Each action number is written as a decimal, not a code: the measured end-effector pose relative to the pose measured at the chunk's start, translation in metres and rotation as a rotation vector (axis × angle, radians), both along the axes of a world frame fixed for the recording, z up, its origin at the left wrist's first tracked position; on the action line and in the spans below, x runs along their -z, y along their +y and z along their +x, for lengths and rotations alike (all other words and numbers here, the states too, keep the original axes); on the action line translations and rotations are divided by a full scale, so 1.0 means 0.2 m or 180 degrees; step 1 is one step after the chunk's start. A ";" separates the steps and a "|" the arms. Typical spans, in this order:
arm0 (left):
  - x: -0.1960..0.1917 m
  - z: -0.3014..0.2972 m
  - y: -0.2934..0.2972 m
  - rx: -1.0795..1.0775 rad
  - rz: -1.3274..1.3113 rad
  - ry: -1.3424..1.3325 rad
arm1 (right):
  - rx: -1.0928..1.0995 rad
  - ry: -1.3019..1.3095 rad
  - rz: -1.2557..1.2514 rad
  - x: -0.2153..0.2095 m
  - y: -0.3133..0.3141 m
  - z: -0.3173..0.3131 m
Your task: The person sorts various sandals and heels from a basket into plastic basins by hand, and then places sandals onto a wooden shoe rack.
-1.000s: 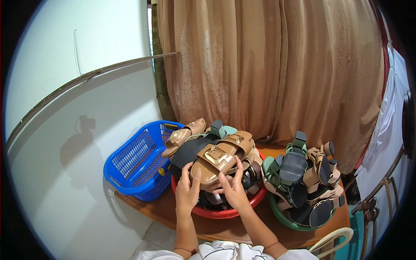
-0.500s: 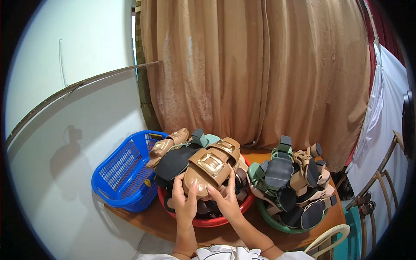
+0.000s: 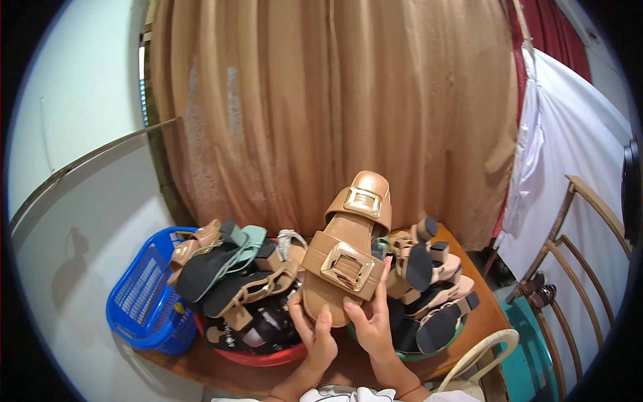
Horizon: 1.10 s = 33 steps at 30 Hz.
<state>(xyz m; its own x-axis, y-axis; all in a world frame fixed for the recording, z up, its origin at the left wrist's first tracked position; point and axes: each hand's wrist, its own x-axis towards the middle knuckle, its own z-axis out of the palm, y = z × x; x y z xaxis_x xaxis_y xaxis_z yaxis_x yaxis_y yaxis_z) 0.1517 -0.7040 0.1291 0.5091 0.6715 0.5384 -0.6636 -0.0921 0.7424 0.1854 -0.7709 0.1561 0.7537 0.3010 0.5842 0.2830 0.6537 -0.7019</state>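
Note:
Both my hands hold a tan slide sandal [image 3: 351,231] upright in front of me; two wide straps with gold rectangular buckles show. I cannot tell whether it is one sandal or two overlapping. My left hand [image 3: 316,333] grips its lower left edge, thumb on the insole and the other fingers partly hidden behind. On the lower right, my right hand [image 3: 374,328] grips it the same way. Left of them, a red basin [image 3: 268,356] is heaped with sandals, including a green-strapped sandal [image 3: 234,258] with a black sole. More sandals [image 3: 429,295] fill a green basin [image 3: 429,352] at right.
A blue plastic basket [image 3: 144,295] sits at the left end of the wooden table [image 3: 479,295], beside a white wall. Brown curtains [image 3: 301,120] hang behind. To the right are a cream chair [image 3: 479,355], a wooden rack [image 3: 569,268] with footwear and a white cloth [image 3: 562,120].
The tan sandal has been lifted from over the red basin and moved right, tilting more upright in both hands. The whole view has shifted, so the basket and basins appear farther left.

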 end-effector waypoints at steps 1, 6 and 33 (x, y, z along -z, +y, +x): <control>0.01 0.04 -0.07 0.0150 -0.0038 -0.0115 | 0.0232 -0.0019 -0.0144 0.02 -0.06 0.02; 0.07 0.16 -0.42 0.0725 0.0189 -0.0081 | 0.1161 0.0065 -0.0369 0.07 -0.39 0.06; 0.93 0.56 -1.85 0.3485 0.3338 0.0996 | 0.4176 0.1545 0.0496 1.27 -2.40 0.27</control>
